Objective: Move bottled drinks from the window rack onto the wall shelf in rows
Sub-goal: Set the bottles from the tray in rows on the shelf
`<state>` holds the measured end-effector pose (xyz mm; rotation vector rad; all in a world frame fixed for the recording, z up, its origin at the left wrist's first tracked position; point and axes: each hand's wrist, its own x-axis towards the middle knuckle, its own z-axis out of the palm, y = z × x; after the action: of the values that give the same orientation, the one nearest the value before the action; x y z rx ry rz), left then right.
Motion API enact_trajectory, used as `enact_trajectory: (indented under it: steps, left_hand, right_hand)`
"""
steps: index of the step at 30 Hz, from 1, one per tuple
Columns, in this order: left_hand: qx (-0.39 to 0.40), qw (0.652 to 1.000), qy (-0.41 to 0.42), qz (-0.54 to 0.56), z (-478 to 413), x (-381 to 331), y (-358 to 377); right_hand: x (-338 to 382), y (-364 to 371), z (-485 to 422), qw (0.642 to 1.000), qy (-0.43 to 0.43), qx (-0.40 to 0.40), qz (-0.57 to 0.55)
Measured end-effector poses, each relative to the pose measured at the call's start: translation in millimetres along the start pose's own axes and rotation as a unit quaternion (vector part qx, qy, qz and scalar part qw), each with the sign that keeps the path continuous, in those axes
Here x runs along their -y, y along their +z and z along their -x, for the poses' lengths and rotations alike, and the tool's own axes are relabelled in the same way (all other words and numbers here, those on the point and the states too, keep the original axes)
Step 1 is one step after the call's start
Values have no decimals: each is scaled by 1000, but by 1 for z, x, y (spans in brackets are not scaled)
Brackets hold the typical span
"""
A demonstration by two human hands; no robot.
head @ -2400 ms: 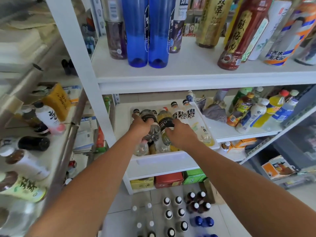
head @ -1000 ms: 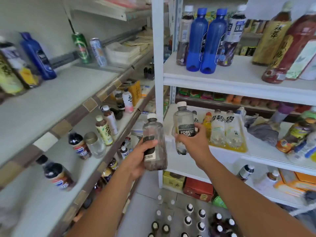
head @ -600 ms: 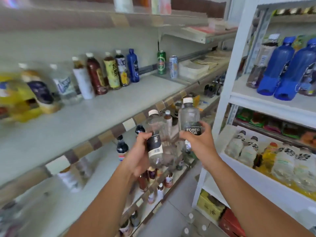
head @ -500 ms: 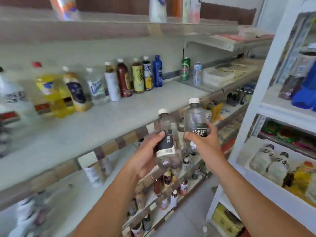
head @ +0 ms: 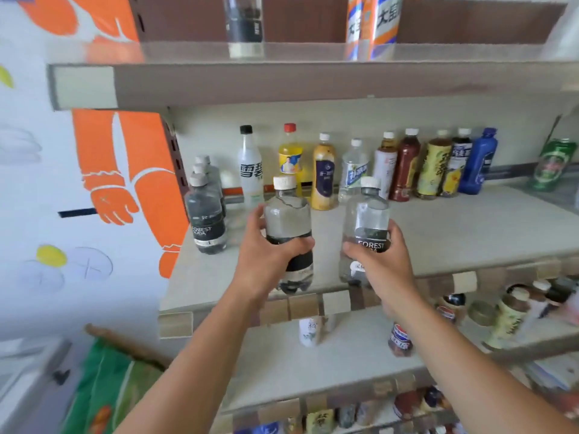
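Two clear soda drinks, the left bottle point(head: 288, 220) and the right bottle point(head: 366, 214), held upright side by side over the front part of the wall shelf point(head: 454, 233), white caps on top, a small gap between them. Left hand point(head: 266, 264) wrapped round the dark label of the left bottle, thumb and fingers curled tight on it. Right hand point(head: 382, 267) gripping the right bottle low down, fingers curled round the label marked FOREST. Cannot tell whether either base touches the shelf; both sit close to its front edge.

At the left end of the wall shelf, three matching bottles point(head: 205, 220) lined up front to back, near the left bottle but apart from it. Along the back of the wall shelf, a row of mixed drinks: a white bottle point(head: 250, 164) with a black cap, a yellow bottle point(head: 289, 158) with a red cap, several tea and water bottles, then a blue bottle point(head: 477, 161) at the right end. Farther right on the wall shelf, a green can point(head: 553, 164), blurred.

Above the wall shelf, an upper shelf point(head: 282, 83) carrying a few bottle bases. Below it, a lower shelf point(head: 282, 364) with more drinks. Left of the wall shelf, an orange and white poster point(head: 131, 170).
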<state>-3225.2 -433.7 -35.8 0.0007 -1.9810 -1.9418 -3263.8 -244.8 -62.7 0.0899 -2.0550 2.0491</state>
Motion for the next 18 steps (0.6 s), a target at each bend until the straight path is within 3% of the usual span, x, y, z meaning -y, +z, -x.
enact_trajectory:
  steps: [8,18]
  left_hand:
    - [-90,993,38,-66,-27,16,-105]
    - [-44,995,37,-78,-59,38,-139]
  right_hand:
    - [-5,109,4,994,-27,101,-21]
    - [-18,178,26,981,-82,178,6]
